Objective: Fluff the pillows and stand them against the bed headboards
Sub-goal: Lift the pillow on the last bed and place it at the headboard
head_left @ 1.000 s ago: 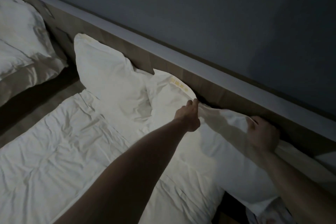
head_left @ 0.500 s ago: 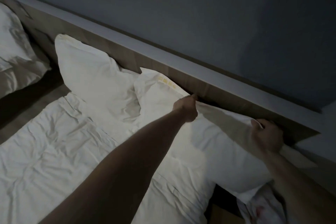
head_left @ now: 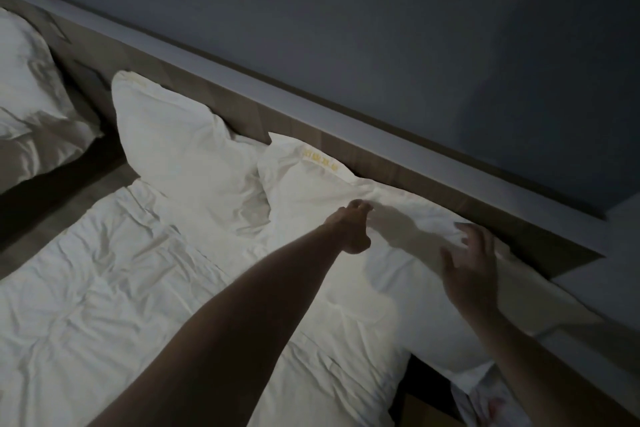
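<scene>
Head view: dim room, one bed with a creased white sheet. Left hand pinches the top edge of the near pillow, which lies low along the headboard, its right end past the bed's corner. Right hand is spread wide, fingers relaxed, touching or just over the same pillow's upper edge; contact cannot be confirmed. Second pillow leans on the headboard to the left, overlapping the first. Floor gap separates a neighbouring bed's pillow.
</scene>
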Available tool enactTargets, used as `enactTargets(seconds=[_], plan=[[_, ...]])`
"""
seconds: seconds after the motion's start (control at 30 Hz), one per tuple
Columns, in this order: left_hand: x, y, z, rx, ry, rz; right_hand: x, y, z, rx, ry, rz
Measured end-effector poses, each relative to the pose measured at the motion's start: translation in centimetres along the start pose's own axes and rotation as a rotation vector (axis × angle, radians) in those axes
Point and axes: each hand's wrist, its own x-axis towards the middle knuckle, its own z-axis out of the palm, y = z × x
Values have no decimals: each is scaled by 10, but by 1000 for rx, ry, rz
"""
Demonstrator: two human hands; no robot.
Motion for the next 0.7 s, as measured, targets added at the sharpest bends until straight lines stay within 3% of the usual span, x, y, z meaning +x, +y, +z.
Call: enactTargets(seconds=[0.17, 0.27, 0.53, 0.7], plan=[[-3, -32, 1, 17, -1, -114, 15, 3, 22, -192, -272, -21], [6, -49, 4, -150, 63, -254, 25, 15, 28, -285, -362, -31], [48, -73, 16, -599, 211, -681, 33, 37, 59, -437, -312, -48], [52, -70, 18, -782, 185, -715, 46, 39, 61, -383, -367, -16]])
